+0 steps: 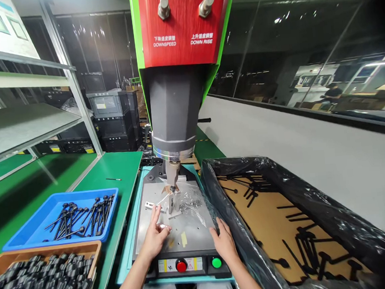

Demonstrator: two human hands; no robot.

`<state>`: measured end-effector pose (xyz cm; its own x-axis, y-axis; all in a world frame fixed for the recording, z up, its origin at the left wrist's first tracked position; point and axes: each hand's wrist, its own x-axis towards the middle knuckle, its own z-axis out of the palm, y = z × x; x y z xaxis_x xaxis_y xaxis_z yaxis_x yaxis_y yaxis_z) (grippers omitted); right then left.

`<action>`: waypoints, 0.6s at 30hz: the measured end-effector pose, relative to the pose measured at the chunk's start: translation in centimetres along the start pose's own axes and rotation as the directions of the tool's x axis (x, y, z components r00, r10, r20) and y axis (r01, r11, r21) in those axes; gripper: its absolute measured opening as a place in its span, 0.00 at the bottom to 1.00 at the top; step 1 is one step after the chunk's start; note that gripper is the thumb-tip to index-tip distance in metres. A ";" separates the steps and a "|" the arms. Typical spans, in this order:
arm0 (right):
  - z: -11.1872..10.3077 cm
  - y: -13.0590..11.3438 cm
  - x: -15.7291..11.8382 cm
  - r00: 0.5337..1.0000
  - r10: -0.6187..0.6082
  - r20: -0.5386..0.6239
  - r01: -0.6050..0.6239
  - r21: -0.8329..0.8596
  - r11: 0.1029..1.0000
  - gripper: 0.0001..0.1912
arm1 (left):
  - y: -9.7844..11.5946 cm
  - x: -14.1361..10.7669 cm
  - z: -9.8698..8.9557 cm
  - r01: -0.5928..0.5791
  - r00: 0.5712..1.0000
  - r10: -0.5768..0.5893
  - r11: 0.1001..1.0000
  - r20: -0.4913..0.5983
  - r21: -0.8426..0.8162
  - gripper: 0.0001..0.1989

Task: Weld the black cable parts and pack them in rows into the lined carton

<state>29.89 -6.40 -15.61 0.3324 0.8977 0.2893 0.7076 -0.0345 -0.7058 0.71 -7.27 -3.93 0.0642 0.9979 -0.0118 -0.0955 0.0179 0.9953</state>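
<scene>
My left hand (156,234) is over the metal base plate (194,237) of a press-like machine, fingers stretched forward and thumb apart, just in front of the small metal fixture (171,204). A small black part (172,188) sits at the top of the fixture, directly below the machine's metal tip (172,171). Fingers spread, my right hand (225,241) rests at the plate's right front corner, above and beside the green button (216,262). Neither hand visibly holds anything. Clear plastic film (193,201) lies right of the fixture.
A blue tray (27,235) and an orange tray (95,251) of black long-stemmed parts stand at left. On the right, a plastic-lined box (245,230) holds more on cardboard. The red machine head (177,28) hangs overhead. A red button (181,266) is at the front.
</scene>
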 end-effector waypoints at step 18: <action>-3.0 2.6 -9.4 0.980 0.082 0.182 -0.088 0.023 0.996 0.37 | -8.0 -9.0 -9.2 0.064 0.975 0.099 0.737 -0.201 0.673 0.33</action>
<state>30.46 -16.29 -18.21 0.2706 0.9566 0.1079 0.6610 -0.1031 -0.7433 -8.29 -15.78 -12.67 -0.1462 0.9870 0.0673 0.6027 0.0349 0.7972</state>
